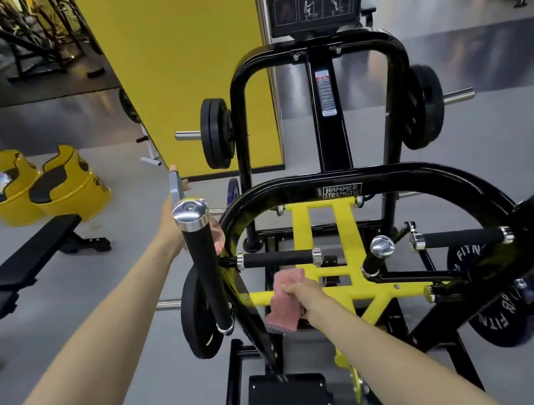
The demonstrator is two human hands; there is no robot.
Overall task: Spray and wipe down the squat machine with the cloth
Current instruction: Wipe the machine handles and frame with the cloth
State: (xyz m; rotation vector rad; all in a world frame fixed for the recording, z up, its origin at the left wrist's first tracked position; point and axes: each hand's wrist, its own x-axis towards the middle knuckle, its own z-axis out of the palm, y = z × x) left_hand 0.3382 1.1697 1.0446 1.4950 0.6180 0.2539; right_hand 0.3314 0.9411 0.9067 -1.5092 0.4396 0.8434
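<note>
The black and yellow squat machine (335,181) fills the middle of the head view. My right hand (302,296) grips a pink cloth (282,304) and presses it against the yellow crossbar (338,292) below a black foam handle (279,258). My left hand (171,221) reaches forward at the machine's left side and holds a spray bottle (177,184) with a grey trigger head. The bottle's clear pinkish body (219,237) shows behind an upright black handle with a chrome cap (191,213), which hides part of the hand.
Black weight plates (215,133) hang on both sides of the frame. A black bench (29,253) lies on the grey floor to the left, with two yellow barrel seats (68,183) behind it. A yellow pillar (188,58) stands behind the machine.
</note>
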